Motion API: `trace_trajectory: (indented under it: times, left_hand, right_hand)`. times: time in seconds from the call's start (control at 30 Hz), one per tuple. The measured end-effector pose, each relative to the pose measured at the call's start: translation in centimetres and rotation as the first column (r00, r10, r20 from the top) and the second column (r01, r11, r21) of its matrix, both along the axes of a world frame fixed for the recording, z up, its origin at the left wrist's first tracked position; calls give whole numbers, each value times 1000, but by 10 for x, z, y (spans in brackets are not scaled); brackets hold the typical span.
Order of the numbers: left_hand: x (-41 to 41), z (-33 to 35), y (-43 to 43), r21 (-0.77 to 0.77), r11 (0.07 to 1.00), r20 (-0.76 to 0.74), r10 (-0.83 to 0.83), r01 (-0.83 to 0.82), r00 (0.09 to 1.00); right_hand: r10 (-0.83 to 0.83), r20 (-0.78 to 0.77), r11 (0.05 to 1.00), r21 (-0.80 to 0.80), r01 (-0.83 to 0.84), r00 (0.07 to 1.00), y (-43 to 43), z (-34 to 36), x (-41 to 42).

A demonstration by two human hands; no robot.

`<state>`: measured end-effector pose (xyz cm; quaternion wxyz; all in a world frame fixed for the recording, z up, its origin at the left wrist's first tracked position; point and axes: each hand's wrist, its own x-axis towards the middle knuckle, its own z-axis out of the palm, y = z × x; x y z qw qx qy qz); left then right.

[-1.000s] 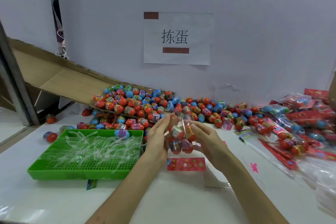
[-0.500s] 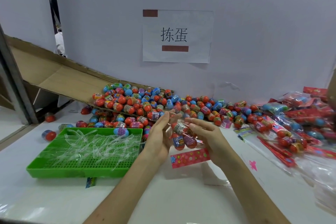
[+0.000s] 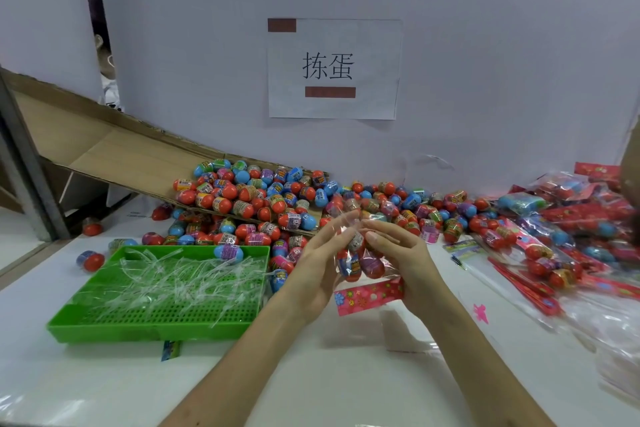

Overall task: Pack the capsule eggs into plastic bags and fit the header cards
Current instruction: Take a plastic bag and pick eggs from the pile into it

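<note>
The header card [image 3: 369, 292] has tipped from level to slanting (right end higher) under the plastic bag [image 3: 356, 246] of capsule eggs [image 3: 372, 265], which we hold above the middle of the surface [image 3: 311, 374]: right hand [image 3: 407, 260] gripping it, left hand [image 3: 317, 267] flat against it. Card fitting seems underway.

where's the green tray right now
In the head view, the green tray sits left of the left hand, just in front of the egg pile.
</note>
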<state>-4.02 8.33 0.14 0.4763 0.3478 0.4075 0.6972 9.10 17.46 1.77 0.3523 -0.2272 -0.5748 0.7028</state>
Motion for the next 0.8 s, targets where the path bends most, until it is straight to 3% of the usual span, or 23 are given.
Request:
trace_trajectory:
  times: [0.23,0.4,0.7,0.8]
  left_hand:
    - [2,-1,-4,12,998,144,54,-56,988]
    - [3,5,-10,114,992,177,-68,48,982]
    - [1,6,-15,175,975,122,-159,136,980]
    - [0,6,-15,221,959,151,-211,175,966]
  right_hand:
    - [58,-17,997,-46,-59,998,-2,2,-2]
    - [132,-6,990,-50,-132,991,1,1,1]
    - [189,-241,939,-240,-247,952,-3,0,-3]
    - [193,-268,937,-236,-258,944,-4,1,-2]
